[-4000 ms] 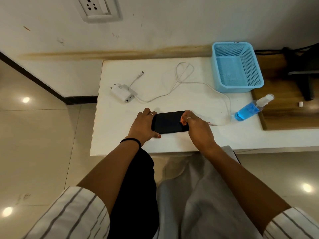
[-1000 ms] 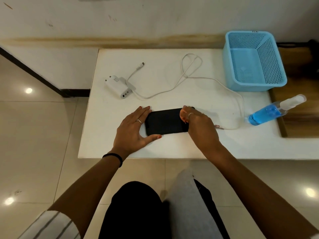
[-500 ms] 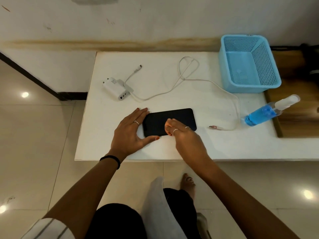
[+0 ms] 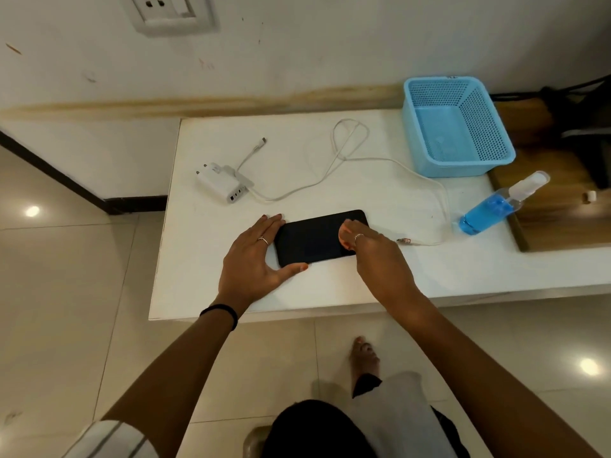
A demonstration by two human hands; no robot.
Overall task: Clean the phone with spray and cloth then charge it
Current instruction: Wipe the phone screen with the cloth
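Note:
A black phone (image 4: 314, 238) lies flat, screen up, on the white table (image 4: 205, 276). My left hand (image 4: 254, 259) braces its left end, fingers along the short edge and thumb on the near edge. My right hand (image 4: 373, 256) rests bunched fingertips on the right part of the screen; no cloth shows under them. A spray bottle (image 4: 489, 209) of blue liquid lies on its side to the right. The white charger adapter (image 4: 220, 183) sits behind the phone, and its cable (image 4: 363, 159) loops round to a loose plug (image 4: 404, 240) just right of my right hand.
A light blue mesh basket (image 4: 426, 166) stands at the table's back right. A wall socket (image 4: 168, 9) is high on the wall at the left. A wooden surface (image 4: 555, 219) adjoins the table on the right. Tiled floor and my foot (image 4: 363, 355) lie below the near edge.
My right hand has slid from the middle of the screen to its right part, after being at the right end a second ago. The left hand and phone have stayed put.

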